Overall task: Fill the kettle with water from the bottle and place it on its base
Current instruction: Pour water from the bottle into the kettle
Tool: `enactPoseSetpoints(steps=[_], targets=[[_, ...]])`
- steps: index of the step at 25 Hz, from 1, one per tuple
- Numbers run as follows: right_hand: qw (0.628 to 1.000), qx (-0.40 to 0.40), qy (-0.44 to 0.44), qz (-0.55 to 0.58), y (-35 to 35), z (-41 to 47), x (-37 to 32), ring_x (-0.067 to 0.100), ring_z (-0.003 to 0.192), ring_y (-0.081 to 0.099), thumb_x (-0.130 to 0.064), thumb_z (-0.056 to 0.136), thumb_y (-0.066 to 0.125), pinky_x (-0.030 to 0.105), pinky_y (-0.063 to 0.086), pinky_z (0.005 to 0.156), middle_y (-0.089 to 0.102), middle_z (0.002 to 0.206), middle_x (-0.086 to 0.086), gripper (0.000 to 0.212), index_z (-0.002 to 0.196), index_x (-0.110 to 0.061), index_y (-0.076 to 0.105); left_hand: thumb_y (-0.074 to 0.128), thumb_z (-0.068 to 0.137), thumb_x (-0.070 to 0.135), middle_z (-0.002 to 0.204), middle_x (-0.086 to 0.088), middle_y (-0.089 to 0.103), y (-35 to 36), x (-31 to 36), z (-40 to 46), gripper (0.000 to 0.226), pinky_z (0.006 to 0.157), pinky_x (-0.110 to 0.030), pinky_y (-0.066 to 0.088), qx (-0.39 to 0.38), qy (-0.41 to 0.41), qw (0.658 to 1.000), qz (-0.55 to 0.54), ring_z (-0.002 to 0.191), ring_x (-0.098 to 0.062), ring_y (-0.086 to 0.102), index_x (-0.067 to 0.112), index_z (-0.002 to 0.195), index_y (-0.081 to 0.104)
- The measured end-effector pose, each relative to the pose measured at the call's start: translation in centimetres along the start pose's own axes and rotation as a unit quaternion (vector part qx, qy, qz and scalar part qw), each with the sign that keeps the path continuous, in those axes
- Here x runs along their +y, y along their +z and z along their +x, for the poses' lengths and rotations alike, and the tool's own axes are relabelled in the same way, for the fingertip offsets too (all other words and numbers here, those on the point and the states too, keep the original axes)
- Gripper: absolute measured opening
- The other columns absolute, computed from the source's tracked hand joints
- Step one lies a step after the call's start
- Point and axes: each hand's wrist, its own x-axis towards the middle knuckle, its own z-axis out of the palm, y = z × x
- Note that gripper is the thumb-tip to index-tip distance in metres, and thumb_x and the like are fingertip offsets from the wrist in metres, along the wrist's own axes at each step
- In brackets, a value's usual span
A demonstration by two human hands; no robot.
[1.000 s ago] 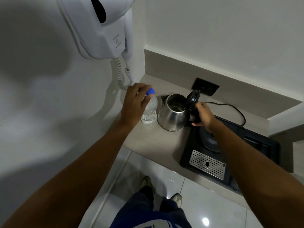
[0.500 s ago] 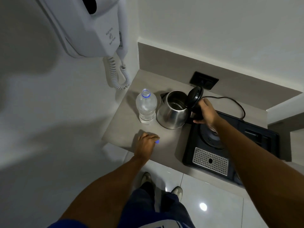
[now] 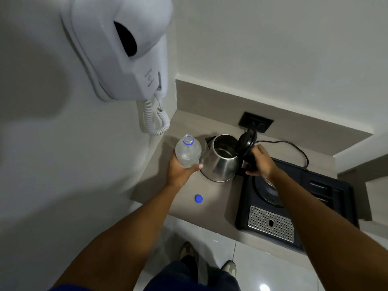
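Left hand (image 3: 180,171) gripping uncapped bottle (image 3: 188,152), right hand (image 3: 260,162) apparently clasping hidden kettle (image 3: 220,162) handle, base partly covered.

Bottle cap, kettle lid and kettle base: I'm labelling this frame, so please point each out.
bottle cap (image 3: 198,199), head view, on its blue top.
kettle lid (image 3: 246,141), head view, on the raised lid's black underside.
kettle base (image 3: 267,191), head view, on its round disc.

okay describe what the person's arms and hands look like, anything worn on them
Both forearms are bare down to the left hand and right hand: no gloves, watch, rings or bands show. A strip of blue cloth, perhaps a short sleeve, shows at the bottom edge by the left arm.
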Motion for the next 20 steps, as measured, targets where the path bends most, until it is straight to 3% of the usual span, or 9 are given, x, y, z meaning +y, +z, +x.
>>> enactPoseSetpoints(steps=[2, 6, 11, 15, 18, 20], targets=[[1.000, 0.003, 0.004, -0.004, 0.1, -0.1, 0.0, 0.028, 0.093, 0.060, -0.048, 0.094, 0.047, 0.049, 0.057, 0.074, 0.058, 0.110, 0.011, 0.032, 0.106, -0.018, 0.047, 0.097, 0.050, 0.020, 0.114, 0.004, 0.067, 0.4, -0.3, 0.4, 0.087, 0.082, -0.015, 0.048, 0.019, -0.010, 1.000, 0.014, 0.108, -0.014, 0.064, 0.022, 0.125, 0.053], [1.000, 0.010, 0.006, -0.005, 0.2, -0.2, -0.4, 0.027, 0.092, 0.059, -0.045, 0.097, 0.046, 0.051, 0.057, 0.076, 0.058, 0.111, 0.008, 0.030, 0.106, -0.016, 0.047, 0.094, 0.053, 0.027, 0.107, 0.002, 0.071, 0.3, -0.6, 0.9, 0.073, 0.085, -0.029, 0.055, 0.035, -0.010, 0.999, 0.031, 0.100, -0.014, 0.068, 0.022, 0.117, 0.059], [1.000, 0.012, 0.004, -0.004, 0.3, -0.3, -0.4, 0.023, 0.086, 0.058, -0.044, 0.097, 0.046, 0.051, 0.057, 0.076, 0.058, 0.107, 0.008, 0.036, 0.113, -0.011, 0.047, 0.092, 0.048, 0.039, 0.099, 0.010, 0.072, -0.9, 0.1, 0.7, 0.069, 0.076, -0.022, 0.055, 0.011, 0.003, 0.998, 0.066, 0.091, -0.001, 0.068, 0.029, 0.110, 0.062], [1.000, 0.009, 0.005, -0.001, 0.2, -0.3, -0.5, 0.022, 0.086, 0.059, -0.045, 0.097, 0.048, 0.051, 0.057, 0.077, 0.059, 0.106, 0.007, 0.038, 0.113, -0.011, 0.048, 0.090, 0.047, 0.048, 0.094, 0.013, 0.073, -2.0, 2.0, 0.4, 0.068, 0.073, -0.021, 0.056, -0.021, 0.027, 0.991, 0.131, 0.088, -0.003, 0.070, 0.033, 0.106, 0.062], [1.000, 0.004, 0.002, -0.005, 0.1, -0.5, -0.6, 0.028, 0.097, 0.059, -0.047, 0.096, 0.048, 0.047, 0.057, 0.072, 0.058, 0.112, 0.009, 0.033, 0.108, -0.017, 0.049, 0.086, 0.046, 0.054, 0.083, 0.028, 0.068, -2.9, 5.3, 0.2, 0.057, 0.057, -0.004, 0.044, -0.053, 0.081, 0.962, 0.255, 0.076, 0.010, 0.064, 0.045, 0.094, 0.057], [1.000, 0.001, 0.002, -0.003, 0.0, -0.5, -0.6, 0.028, 0.099, 0.059, -0.048, 0.095, 0.048, 0.048, 0.058, 0.073, 0.058, 0.112, 0.009, 0.030, 0.103, -0.019, 0.049, 0.081, 0.045, 0.056, 0.071, 0.024, 0.065, -3.3, 7.4, -0.2, 0.047, 0.047, -0.004, 0.037, -0.078, 0.108, 0.929, 0.345, 0.064, 0.007, 0.061, 0.045, 0.082, 0.055]])
